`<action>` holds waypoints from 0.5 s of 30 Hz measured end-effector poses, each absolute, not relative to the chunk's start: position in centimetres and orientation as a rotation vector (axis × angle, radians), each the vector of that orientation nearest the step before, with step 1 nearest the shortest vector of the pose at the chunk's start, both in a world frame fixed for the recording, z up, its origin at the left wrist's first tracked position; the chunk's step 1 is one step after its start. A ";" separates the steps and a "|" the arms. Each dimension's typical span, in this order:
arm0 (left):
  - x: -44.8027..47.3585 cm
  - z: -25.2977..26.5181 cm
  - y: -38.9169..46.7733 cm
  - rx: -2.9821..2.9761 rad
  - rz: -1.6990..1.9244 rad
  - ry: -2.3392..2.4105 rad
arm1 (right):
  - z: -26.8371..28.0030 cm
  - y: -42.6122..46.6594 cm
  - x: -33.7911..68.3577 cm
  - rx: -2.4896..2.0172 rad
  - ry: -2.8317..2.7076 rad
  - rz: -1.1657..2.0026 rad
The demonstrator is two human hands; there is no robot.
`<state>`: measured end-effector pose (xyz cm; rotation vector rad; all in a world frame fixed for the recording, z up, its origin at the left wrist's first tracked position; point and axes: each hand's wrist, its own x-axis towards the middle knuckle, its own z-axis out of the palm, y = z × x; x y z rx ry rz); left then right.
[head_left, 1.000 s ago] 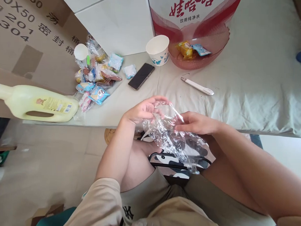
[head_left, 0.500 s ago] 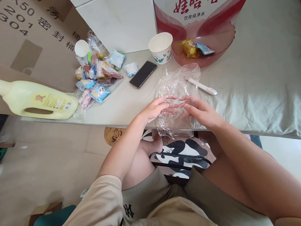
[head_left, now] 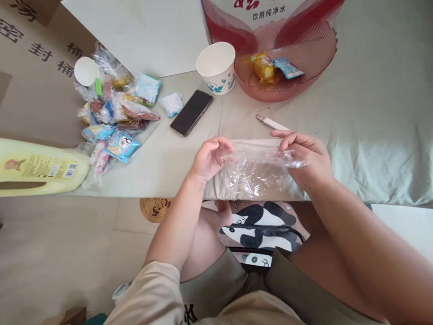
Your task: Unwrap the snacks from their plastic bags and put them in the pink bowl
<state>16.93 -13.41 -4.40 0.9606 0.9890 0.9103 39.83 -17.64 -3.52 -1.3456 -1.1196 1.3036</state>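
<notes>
A clear plastic bag (head_left: pixel 253 171) is stretched between my two hands, just above the front edge of the cloth-covered surface. My left hand (head_left: pixel 211 157) pinches its left end, fingers curled. At the other end my right hand (head_left: pixel 305 154) grips the bag between thumb and fingers, and a loose flap sticks out past the thumb. Just beyond the right fingers lies a white pen-like tool (head_left: pixel 271 121), its near end hidden behind them. A dark phone (head_left: pixel 192 113) rests farther back on the left, beside a small white-and-blue packet (head_left: pixel 171 104).
A patterned paper cup (head_left: pixel 216 70) and a pink ribbed bowl (head_left: pixel 286 91) with two wrapped snacks stand at the back. Several wrapped snacks (head_left: pixel 121 145) are heaped at left, near a pale yellow jug (head_left: pixel 38 168) and a cardboard box (head_left: pixel 37 104). The front edge (head_left: pixel 173 193) runs above my knees.
The bag, lying flat under my spread fingers before, is now gathered and held up by both hands. My hands have moved apart. The view has shifted slightly.
</notes>
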 end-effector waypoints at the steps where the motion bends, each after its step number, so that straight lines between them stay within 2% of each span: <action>1: 17.0 -4.4 -13.1 1.001 0.926 0.999 | -3.6 -17.4 39.9 -1.341 -1.078 1.297; 6: 16.3 -5.2 -12.5 1.315 0.986 1.081 | -4.3 -17.0 40.0 -1.368 -1.042 1.271; 10: 16.1 -5.1 -12.8 1.164 1.075 1.012 | -4.7 -17.2 39.5 -1.424 -1.227 1.211; 15: 17.0 -4.6 -13.9 0.917 0.809 0.920 | -4.8 -17.3 38.6 -1.379 -1.175 1.121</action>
